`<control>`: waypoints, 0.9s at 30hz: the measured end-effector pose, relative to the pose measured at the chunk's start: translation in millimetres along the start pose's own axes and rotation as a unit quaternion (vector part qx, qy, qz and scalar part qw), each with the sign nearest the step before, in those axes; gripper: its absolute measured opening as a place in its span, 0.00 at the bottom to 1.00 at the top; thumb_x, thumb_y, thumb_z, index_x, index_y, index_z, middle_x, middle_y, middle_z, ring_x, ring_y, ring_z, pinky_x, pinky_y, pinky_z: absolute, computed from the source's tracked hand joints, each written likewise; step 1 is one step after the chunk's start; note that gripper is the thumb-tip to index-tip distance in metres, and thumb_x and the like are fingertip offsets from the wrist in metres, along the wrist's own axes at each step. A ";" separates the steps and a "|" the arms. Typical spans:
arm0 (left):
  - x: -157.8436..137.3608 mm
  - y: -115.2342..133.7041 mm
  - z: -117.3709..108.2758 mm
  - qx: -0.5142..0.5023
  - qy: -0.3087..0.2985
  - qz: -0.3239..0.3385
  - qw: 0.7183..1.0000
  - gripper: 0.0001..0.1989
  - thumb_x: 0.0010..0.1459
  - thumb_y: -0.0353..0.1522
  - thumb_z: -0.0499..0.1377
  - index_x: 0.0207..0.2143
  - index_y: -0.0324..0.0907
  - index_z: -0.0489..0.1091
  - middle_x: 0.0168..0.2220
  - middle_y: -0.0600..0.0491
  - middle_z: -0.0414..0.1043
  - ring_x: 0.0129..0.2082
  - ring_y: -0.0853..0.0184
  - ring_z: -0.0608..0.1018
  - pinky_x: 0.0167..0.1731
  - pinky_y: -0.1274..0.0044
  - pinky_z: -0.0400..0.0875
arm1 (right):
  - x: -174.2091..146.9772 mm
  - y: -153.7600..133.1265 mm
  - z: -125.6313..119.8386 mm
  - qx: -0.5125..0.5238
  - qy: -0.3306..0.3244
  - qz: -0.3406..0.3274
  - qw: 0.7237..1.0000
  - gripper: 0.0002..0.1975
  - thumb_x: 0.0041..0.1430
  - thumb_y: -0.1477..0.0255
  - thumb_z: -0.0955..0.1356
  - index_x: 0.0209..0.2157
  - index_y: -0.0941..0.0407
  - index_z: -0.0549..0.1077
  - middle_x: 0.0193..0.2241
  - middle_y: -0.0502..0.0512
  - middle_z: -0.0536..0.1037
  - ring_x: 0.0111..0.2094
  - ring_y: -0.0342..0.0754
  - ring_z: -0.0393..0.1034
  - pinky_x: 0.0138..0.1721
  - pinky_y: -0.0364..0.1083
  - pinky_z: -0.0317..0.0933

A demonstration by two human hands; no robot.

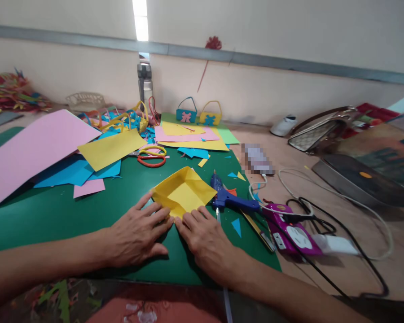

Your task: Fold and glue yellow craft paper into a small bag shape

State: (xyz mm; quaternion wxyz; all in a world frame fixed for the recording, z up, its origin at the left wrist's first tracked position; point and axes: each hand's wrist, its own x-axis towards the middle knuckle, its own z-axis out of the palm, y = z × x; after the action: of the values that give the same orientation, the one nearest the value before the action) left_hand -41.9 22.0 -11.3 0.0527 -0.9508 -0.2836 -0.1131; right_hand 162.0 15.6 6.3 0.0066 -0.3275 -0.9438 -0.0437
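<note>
A folded yellow paper [184,194] with raised, open-box-like sides rests on the green mat [128,244]. My left hand [134,231] lies along its near left side, fingers stretched over the edge and thumb apart. At the near right side, my right hand [205,240] has its fingers bent and closed on the paper's edge; the thumb is partly hidden. Both index fingertips come close together at the near corner. Just right of the paper is a blue glue gun [234,199] with a clear glue stick.
Red and yellow-handled scissors [152,160] lie beyond the paper. Pink sheets [43,148] and other coloured sheets are at the left. Two small paper handbags [186,115] stand at the back. Rightward are a cutter [261,233], a purple power strip [289,231], a phone [257,158] and cables.
</note>
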 end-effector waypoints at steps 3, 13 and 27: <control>-5.0 -12.1 0.3 0.023 0.011 0.007 1.000 0.18 0.61 0.44 0.48 0.44 0.41 0.66 0.43 0.50 0.70 0.44 0.60 0.70 0.58 0.58 0.38 | -0.1 -3.8 -1.8 0.038 0.021 -0.050 0.998 0.14 0.52 0.78 0.63 0.43 0.58 0.69 0.37 0.58 0.72 0.37 0.50 0.63 0.43 0.52 0.51; -36.4 -80.4 -15.9 -0.017 -0.047 -0.014 0.999 0.10 0.63 0.32 0.49 0.43 0.44 0.67 0.49 0.53 0.70 0.52 0.65 0.69 0.59 0.65 0.43 | -8.4 44.8 -26.1 0.011 0.235 0.060 0.970 0.15 0.57 0.84 0.58 0.40 0.58 0.71 0.33 0.56 0.77 0.35 0.48 0.68 0.44 0.52 0.53; -28.2 -68.1 -7.7 0.035 0.127 -0.001 0.991 0.07 0.59 0.30 0.53 0.33 0.39 0.70 0.41 0.47 0.75 0.42 0.63 0.74 0.46 0.68 0.64 | 30.9 30.6 -34.1 -0.003 0.023 -0.019 1.000 0.11 0.51 0.85 0.63 0.32 0.58 0.73 0.43 0.59 0.74 0.54 0.57 0.57 0.50 0.58 0.48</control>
State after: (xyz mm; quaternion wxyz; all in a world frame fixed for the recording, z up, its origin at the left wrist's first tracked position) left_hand -103.8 62.7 -8.3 0.1213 -0.9261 -0.2791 -0.2232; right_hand 156.0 55.7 43.9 0.0262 -0.3087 -0.9493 -0.0540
